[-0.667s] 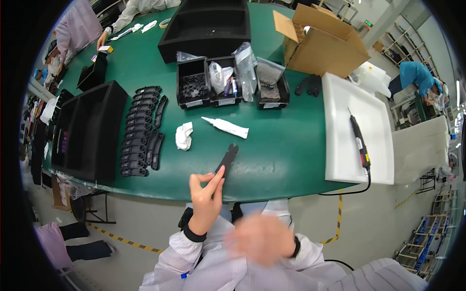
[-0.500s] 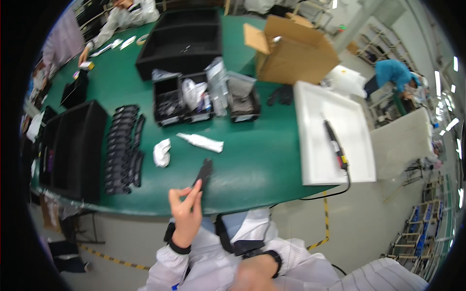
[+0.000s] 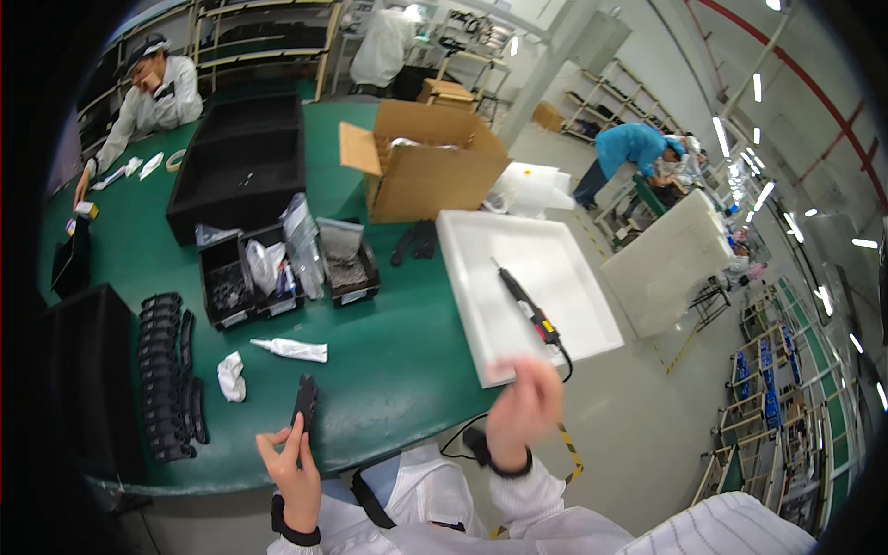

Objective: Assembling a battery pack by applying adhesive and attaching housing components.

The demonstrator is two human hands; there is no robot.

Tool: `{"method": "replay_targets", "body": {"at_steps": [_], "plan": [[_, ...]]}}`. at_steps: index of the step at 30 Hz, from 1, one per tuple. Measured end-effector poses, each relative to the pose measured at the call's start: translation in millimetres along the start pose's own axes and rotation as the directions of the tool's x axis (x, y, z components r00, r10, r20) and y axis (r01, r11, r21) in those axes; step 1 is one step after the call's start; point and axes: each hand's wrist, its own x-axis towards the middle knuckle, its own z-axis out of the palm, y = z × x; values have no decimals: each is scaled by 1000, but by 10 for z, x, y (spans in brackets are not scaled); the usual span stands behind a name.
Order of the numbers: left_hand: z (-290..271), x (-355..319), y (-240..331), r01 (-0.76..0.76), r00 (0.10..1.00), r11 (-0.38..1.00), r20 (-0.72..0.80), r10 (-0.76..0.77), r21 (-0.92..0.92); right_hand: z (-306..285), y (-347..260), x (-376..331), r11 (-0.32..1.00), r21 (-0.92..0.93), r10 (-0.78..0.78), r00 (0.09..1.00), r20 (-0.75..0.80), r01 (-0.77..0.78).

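Observation:
My left hand (image 3: 294, 472) is closed, with a small dark, narrow plastic part (image 3: 304, 402) pinched upright between its fingertips near the table's front edge. Smeared by motion, my right hand (image 3: 525, 412) is over the near edge of a white foam tray (image 3: 460, 291); what its fingers do is hard to see. In that tray lies a slim black corded tool (image 3: 527, 305) with a thin tip and red and yellow marks, resembling an electric screwdriver. Beyond my left hand are a white tube (image 3: 294, 350) and a crumpled white tissue (image 3: 231, 377).
Several black curved parts (image 3: 165, 379) stand in a row at left, beside a black box (image 3: 92, 379). Small black bins (image 3: 236, 319) hold bags and small pieces. Further back are a large black tray (image 3: 239, 157) and an open cardboard box (image 3: 435, 180). A co-worker (image 3: 171, 92) sits at far left.
My right hand has risen from near my lap to the tray's near edge. The view has swung right and upward. My left hand still grips the dark part.

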Motion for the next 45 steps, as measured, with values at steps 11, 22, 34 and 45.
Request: {"method": "replay_targets", "body": {"at_steps": [11,22,34,45], "plan": [[38,-39,-113,23,1000,998,16,-22,-60,-1546,3009,528,385,641,910,390,-142,-664],[53,-6,-83,-22,1000,997,-12,21,-77,-1367,3384,543,609,692,791,359,-495,-388],[147,-67,-403,-78,996,996,-45,77,-37,-693,1130,707,844,511,408,816,-409,-166],[14,-4,-153,-50,998,998,45,52,-50,169,336,-49,786,536,368,930,-7,-307]]}}
